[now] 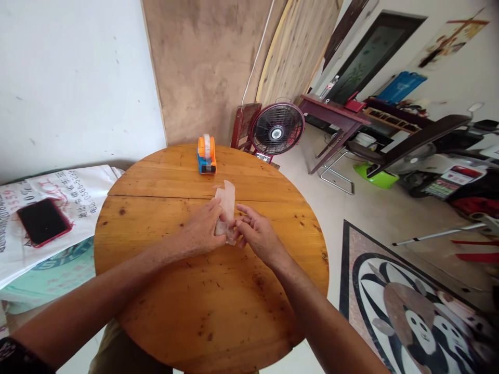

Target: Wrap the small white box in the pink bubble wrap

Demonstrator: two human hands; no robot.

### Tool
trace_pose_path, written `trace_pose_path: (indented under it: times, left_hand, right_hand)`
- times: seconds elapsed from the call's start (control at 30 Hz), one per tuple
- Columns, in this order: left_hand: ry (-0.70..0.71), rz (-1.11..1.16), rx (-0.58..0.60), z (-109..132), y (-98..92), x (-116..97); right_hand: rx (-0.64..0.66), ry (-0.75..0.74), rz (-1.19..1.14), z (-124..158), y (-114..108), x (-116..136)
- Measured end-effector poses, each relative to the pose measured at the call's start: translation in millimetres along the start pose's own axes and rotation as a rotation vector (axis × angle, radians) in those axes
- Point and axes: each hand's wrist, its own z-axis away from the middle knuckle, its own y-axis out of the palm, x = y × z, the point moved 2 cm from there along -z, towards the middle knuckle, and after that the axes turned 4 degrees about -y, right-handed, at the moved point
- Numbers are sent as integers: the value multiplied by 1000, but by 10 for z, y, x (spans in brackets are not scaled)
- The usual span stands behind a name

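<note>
A thin, whitish, crumpled sheet [228, 199], like tissue or soft wrapping, is held just above the round wooden table [206, 296]. My left hand [202, 226] grips it from the left, fingers bent over its edge. From the other side my right hand [258, 234] pinches the sheet's lower right part between thumb and fingers. Whether anything lies inside the folds I cannot tell, since fingers cover the lower end. Beyond the hands, towards the far rim, stands an orange and blue tape dispenser [207, 156] with a roll of clear tape.
To the left, a phone [43, 222] lies on white printed sacks [91, 184]. Past the table are a fan [277, 130] and a wooden chair [245, 122]. A dark red desk [335, 111], a black chair [421, 140] and a panda-patterned floor inlay [390, 301] are on the right.
</note>
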Motion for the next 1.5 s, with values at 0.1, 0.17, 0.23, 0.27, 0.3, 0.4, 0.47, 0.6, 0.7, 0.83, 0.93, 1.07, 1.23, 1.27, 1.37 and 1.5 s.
trace_pose_path:
  times: [0.1,0.17,0.23,0.27,0.3,0.4,0.47,0.6,0.7,0.83,0.93,1.07,1.23,1.27,1.37,1.5]
  left_hand:
    - [64,-57,-36,13,-66,18]
    - [59,-54,-56,18,-139,15]
    - [-40,-18,-94,21,-207,-4]
    - [-107,10,-102,23,-225,-20]
    - [-167,40,-99,25,-227,-41]
    - [-243,89,-55,20,-153,-101]
    - [-235,97,-38,11,-80,-107]
    - [-204,90,-35,-2,12,-44]
    - [-215,58,-39,2,19,-21]
    - [-198,-28,-63,18,-11,-56]
    - [-101,-83,-131,24,-28,-88]
    - [-46,-95,-138,26,-3,-89]
    - [-43,-96,-153,34,27,-88]
    - [-42,-95,-156,36,30,-90]
    - [-42,-82,-174,39,37,-93]
    - [-42,-53,-187,36,45,-88]
  right_hand:
    - [20,15,52,40,15,32]
    - [27,14,98,69,24,57]
    - [35,5,139,89,24,72]
    - [39,-1,156,94,19,76]
    - [46,-7,169,95,13,76]
    - [75,-26,205,82,-18,75]
    - [88,-53,254,72,-45,85]
    - [114,-98,311,69,-85,128]
    - [118,-88,272,41,-114,122]
    - [-88,-136,266,-170,-247,64]
    - [-207,-262,364,-486,-376,87]
    - [-71,-268,407,-996,-442,165]
    - [109,-186,270,-1366,-444,156]
    - [144,-191,242,-1387,-450,153]
    - [232,-224,220,-1391,-482,190]
    - [413,-275,380,-1373,-466,323]
